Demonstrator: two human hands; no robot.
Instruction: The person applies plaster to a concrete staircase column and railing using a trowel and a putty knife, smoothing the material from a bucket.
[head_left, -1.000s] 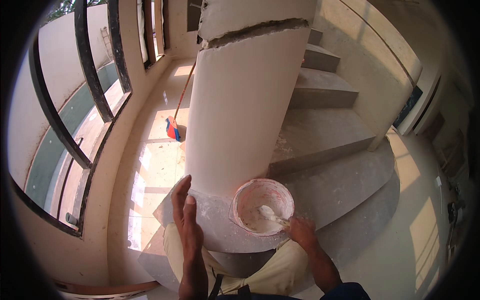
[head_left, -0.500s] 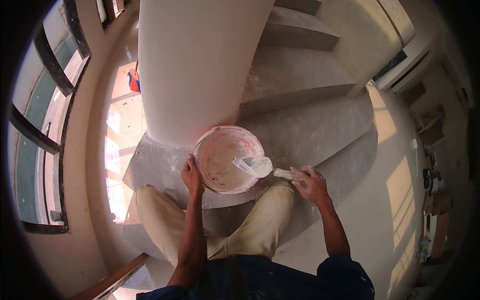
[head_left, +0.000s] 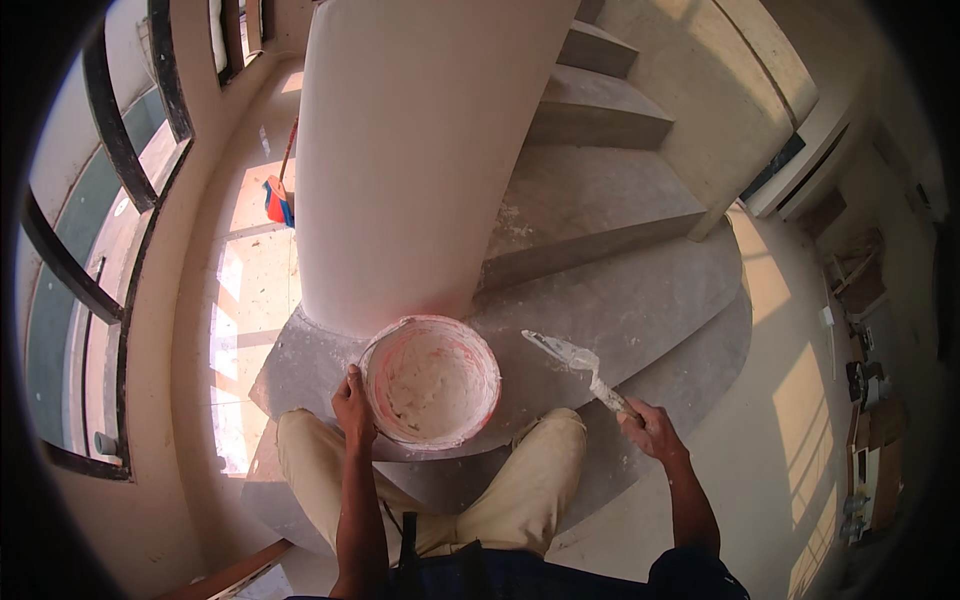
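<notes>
A round pinkish bucket (head_left: 492, 392) smeared with white plaster stands on the grey step between my knees and the column, and pale wet plaster (head_left: 428, 392) covers its bottom and inner wall. My left hand (head_left: 353, 405) grips the bucket's left rim, thumb up. Out to the right of the bucket, my right hand (head_left: 650, 430) is closed round the handle of a trowel (head_left: 572, 354). The trowel's pointed blade is coated with plaster and points up and left, above the step and apart from the bucket.
A smooth pale column (head_left: 410, 160) rises right behind the bucket. Grey concrete stairs (head_left: 610, 190) climb at its right. On the left is a window with dark frames (head_left: 120, 150); a red and blue broom (head_left: 277, 200) leans near the column. Assorted items (head_left: 870, 400) line the far right.
The trowel has come out from over the bucket, moving right with my right hand, its blade turned upward. My left hand stays on the rim. The view has tilted up, so the bucket sits lower.
</notes>
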